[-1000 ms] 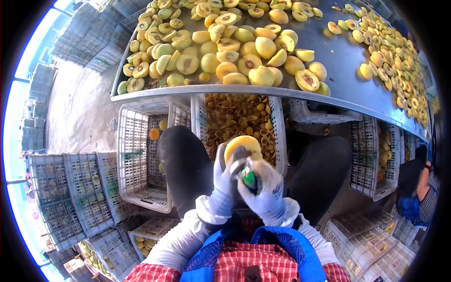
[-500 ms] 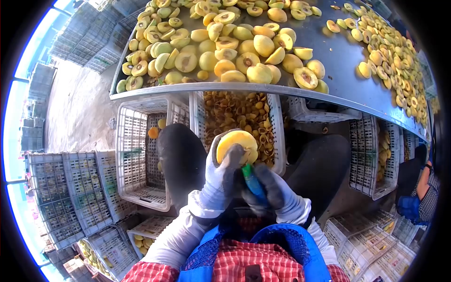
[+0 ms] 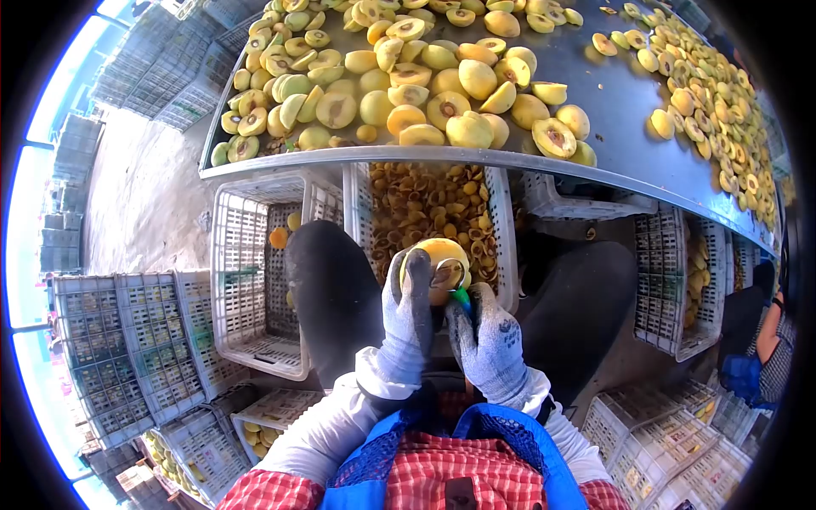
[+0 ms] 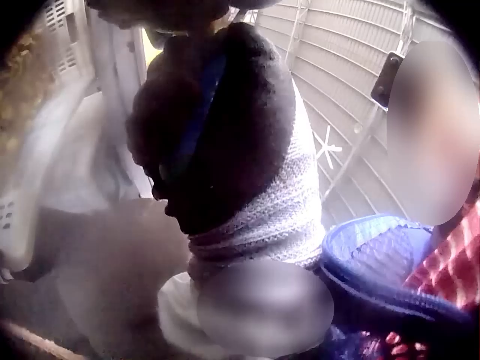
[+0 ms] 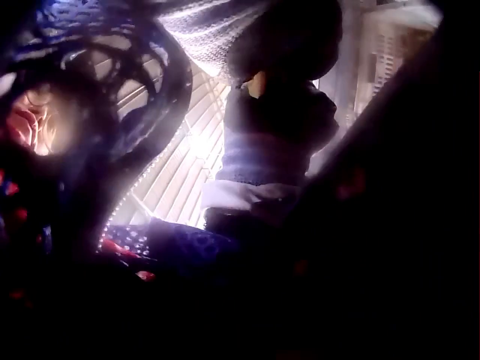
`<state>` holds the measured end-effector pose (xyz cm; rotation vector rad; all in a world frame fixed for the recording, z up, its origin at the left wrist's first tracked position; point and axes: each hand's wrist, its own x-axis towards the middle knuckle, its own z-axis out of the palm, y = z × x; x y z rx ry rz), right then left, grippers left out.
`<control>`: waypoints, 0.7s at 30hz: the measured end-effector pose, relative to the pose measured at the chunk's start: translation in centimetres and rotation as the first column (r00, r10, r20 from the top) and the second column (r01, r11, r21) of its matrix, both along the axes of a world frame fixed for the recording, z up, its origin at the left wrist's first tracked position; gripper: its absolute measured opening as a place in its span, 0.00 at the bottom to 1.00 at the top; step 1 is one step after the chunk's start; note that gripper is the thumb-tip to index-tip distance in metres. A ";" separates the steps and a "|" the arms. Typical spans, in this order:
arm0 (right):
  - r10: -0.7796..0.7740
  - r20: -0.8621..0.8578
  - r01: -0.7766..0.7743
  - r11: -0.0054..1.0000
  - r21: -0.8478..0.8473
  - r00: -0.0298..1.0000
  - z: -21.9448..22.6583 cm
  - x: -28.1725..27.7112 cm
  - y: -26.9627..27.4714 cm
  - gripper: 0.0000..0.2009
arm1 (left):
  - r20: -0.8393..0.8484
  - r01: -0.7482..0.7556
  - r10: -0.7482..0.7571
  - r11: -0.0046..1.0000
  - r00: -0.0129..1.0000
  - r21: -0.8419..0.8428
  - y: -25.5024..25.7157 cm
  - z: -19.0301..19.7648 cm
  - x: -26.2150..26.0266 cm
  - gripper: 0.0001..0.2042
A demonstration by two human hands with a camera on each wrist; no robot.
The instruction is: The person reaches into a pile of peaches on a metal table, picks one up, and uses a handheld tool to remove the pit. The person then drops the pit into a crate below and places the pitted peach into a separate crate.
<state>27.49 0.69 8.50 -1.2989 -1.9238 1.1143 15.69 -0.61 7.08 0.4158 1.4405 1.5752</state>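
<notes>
In the head view my gloved left hand (image 3: 401,319) holds a yellow peach half (image 3: 439,250) from its left side, above a crate of scraps. My gloved right hand (image 3: 495,347) grips a pitting knife by its green and blue handle (image 3: 461,297). The knife's curved metal loop (image 3: 464,270) lies over the brownish pit area of the peach. In the left wrist view, dark gloved fingers (image 4: 247,97) wrap the blue handle (image 4: 202,112). The right wrist view is mostly dark, with gloved fingers (image 5: 285,112) close together; the peach is hidden there.
A metal table (image 3: 625,136) heaped with peach halves (image 3: 336,110) spans the front. Under its edge stands a crate (image 3: 503,229) of scraps between the knees. A white crate (image 3: 242,280) stands left, another (image 3: 659,280) right. Another person's arm (image 3: 767,331) shows at far right.
The right hand has turned, and the knife's loop has come up onto the peach half from its lower edge. The peach half has shifted slightly right and tilted, showing its brownish pit area.
</notes>
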 end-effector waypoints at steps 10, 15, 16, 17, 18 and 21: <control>0.078 -0.045 -0.081 0.994 -0.070 0.996 0.4 0.0 -0.2 0.10 | -0.097 -0.007 -0.002 0.996 0.995 -0.090 -0.2 -0.1 0.2 0.17; 0.051 -0.233 -0.081 0.989 -0.122 0.971 -1.3 -0.1 -0.1 0.11 | -0.315 0.005 -0.012 1.000 0.949 -0.023 0.1 -1.0 0.2 0.18; 0.055 -0.239 -0.082 0.991 -0.106 0.969 -1.4 -0.1 -0.2 0.12 | -0.060 -0.056 0.055 0.998 0.997 -0.002 0.0 -0.8 0.6 0.18; 0.058 -0.245 -0.083 0.993 -0.090 0.968 -1.4 -0.1 -0.2 0.12 | -0.071 -0.055 0.055 0.998 0.996 0.007 -0.1 -0.9 0.7 0.18; 0.061 -0.252 -0.082 0.994 -0.074 0.966 -1.5 0.0 -0.2 0.13 | -0.082 -0.052 0.053 0.999 0.995 0.017 0.0 -1.0 0.8 0.18; 0.090 -0.239 -0.154 0.953 -0.262 0.967 -2.6 0.7 -0.2 0.14 | -0.189 0.017 -0.020 1.000 0.982 -0.018 -0.2 -1.8 0.5 0.18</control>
